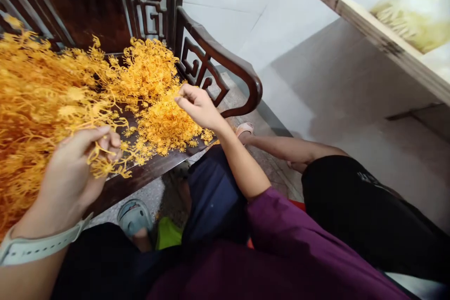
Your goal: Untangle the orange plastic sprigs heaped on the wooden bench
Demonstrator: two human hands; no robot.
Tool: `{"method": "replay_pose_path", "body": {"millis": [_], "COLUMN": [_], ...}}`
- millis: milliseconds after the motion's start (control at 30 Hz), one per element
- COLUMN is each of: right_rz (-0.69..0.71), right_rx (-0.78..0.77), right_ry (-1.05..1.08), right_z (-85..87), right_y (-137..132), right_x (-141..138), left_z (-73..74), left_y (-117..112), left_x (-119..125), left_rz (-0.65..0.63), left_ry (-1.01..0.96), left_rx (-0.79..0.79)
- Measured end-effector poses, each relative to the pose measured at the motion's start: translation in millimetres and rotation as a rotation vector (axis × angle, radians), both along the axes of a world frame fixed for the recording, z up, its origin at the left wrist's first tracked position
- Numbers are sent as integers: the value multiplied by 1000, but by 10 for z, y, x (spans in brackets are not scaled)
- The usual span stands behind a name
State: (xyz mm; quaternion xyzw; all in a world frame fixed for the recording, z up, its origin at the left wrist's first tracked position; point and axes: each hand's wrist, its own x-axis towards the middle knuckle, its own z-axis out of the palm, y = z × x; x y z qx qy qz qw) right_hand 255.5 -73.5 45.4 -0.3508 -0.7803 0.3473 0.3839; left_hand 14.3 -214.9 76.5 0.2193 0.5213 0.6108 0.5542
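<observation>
Orange branching sprigs [151, 89] lie heaped lengthwise along the dark wooden bench seat [133, 178], our left hand [70, 173] pinching a few of them, our right hand [198, 108] with fingertips together just above, near the carved armrest [218, 51].

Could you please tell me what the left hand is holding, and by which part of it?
The left hand pinches a thin branch of the orange coral-like sprays between its fingers, partway along the branch; the exact spot is partly hidden.

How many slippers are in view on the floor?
2: a grey slipper below the wooden bench, and a pink slipper beyond the right forearm. More may be hidden.
</observation>
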Motion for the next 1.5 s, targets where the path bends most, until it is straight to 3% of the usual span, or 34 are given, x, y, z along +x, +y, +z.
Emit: {"method": "replay_pose_path", "body": {"millis": [167, 367, 667, 800, 867, 933, 1000, 1067, 1200, 1367, 1500], "right_rz": [-255, -478, -492, -513, -423, -201, 54, 194, 323, 448, 454], "right_rx": [52, 5, -19, 28, -8, -114, -260, -377, -503, -605, -700], "right_ry": [-324, -417, -445, -208, 11, 161, 181, 208, 360, 377, 404], "right_z": [-103, -125, -178, -165, -91, 2, 73, 94, 38, 28, 62], "right_y": [451, 585, 565, 476, 295, 26, -261, -484, -617, -565, -611], "right_x": [345, 456, 540, 488, 343, 120, -137, -366, -585, -544, -530], "left_z": [-105, -145, -227, -248, -250, -257, -274, -294, -296, -272, -301], "left_y": [21, 30, -10, 11, 16, 19, 20, 21, 14, -17, -31], "left_x": [84, 149, 179, 199, 219, 248, 282, 312, 330, 283, 277], "left_rz": [-54, -162, -181, -162, -155, -151, -145, -128, -90, -150, -184], "left_ry": [57, 156, 95, 55, 57, 56, 60, 59, 14, -76, -175], "left_rx": [-43, -103, -63, -49, -34, -3, 34, 68, 85, 87, 153]}}
